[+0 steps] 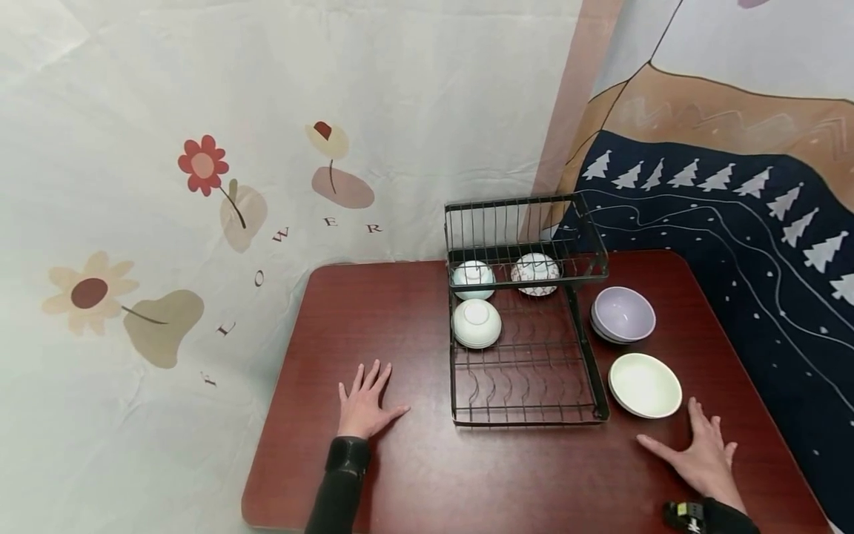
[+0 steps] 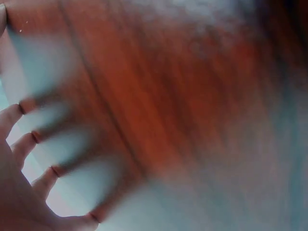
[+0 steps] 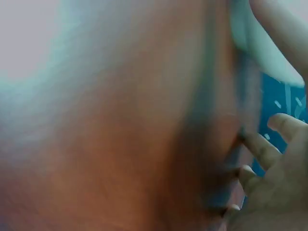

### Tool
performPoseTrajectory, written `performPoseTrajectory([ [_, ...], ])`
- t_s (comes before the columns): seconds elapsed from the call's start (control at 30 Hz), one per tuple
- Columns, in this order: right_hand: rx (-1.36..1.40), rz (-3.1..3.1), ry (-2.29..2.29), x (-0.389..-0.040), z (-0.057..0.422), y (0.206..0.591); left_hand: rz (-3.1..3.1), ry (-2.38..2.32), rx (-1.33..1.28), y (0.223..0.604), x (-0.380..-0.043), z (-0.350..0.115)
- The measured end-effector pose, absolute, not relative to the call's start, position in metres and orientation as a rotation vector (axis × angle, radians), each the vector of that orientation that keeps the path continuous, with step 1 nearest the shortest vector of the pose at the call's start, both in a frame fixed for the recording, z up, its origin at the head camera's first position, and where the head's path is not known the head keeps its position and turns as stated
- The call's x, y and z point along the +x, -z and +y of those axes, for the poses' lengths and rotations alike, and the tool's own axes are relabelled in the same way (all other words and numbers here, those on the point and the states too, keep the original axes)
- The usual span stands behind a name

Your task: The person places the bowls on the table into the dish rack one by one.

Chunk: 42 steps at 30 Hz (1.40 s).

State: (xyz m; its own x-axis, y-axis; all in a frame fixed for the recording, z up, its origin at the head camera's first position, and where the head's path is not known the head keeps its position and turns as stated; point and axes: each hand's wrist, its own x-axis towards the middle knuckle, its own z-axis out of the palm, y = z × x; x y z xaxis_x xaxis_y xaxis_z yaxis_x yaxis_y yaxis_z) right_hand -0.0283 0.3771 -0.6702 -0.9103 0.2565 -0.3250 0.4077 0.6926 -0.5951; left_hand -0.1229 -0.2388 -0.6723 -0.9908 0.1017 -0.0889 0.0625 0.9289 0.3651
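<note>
My left hand (image 1: pixel 365 404) rests on the table with its fingers spread, to the left of a black wire dish rack (image 1: pixel 597 393). In the left wrist view its fingertips (image 2: pixel 33 137) touch the glossy tabletop. My right hand (image 1: pixel 709 454) lies spread near the table's right side and holds nothing. Just beyond its fingers is a cream dish (image 1: pixel 645 386), which looks stacked on another. Behind that stand purple bowls (image 1: pixel 623 314), one inside another. Upside down in the rack sit white bowls (image 1: pixel 477 323), a pale blue-white bowl (image 1: pixel 474 278) and a patterned bowl (image 1: pixel 536 273).
The reddish-brown table (image 1: pixel 400 311) has rounded corners. The rack's raised upper tier (image 1: pixel 520 222) stands over the back bowls. A cream cloth with flowers (image 1: pixel 427 96) hangs behind and to the left; a dark blue cloth with white trees (image 1: pixel 707 215) hangs at the right.
</note>
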Motion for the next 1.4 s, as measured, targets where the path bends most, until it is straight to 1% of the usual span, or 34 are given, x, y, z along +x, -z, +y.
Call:
performPoseTrajectory([
  [0.07,0.702,2.608,1.220,-0.026,0.379,0.661,2.973,-0.561,0.124,0.673,-0.123,-0.238],
  [0.2,1.141,2.354,1.692,-0.031,0.375,0.646,2.971,-0.566,0.117,0.672,-0.123,-0.237],
  [0.27,1.250,2.221,1.914,-0.038,0.370,0.642,2.972,-0.563,0.117,0.671,-0.124,-0.236],
  [0.33,1.258,2.125,2.069,-0.044,0.363,0.641,2.973,-0.557,0.119,0.671,-0.124,-0.235],
  [0.4,1.219,2.074,2.115,-0.050,0.357,0.641,2.973,-0.550,0.123,0.672,-0.123,-0.234],
  [0.67,1.109,2.278,1.786,-0.069,0.338,0.652,2.961,-0.566,0.126,0.673,-0.121,-0.230],
  [0.83,1.104,2.324,1.805,-0.076,0.332,0.656,2.974,-0.553,0.124,0.675,-0.121,-0.230],
  [1.07,1.138,2.245,1.913,-0.079,0.329,0.653,2.968,-0.541,0.104,0.673,-0.121,-0.230],
  [1.4,1.150,2.243,1.992,-0.074,0.327,0.642,2.953,-0.559,0.095,0.667,-0.119,-0.234],
])
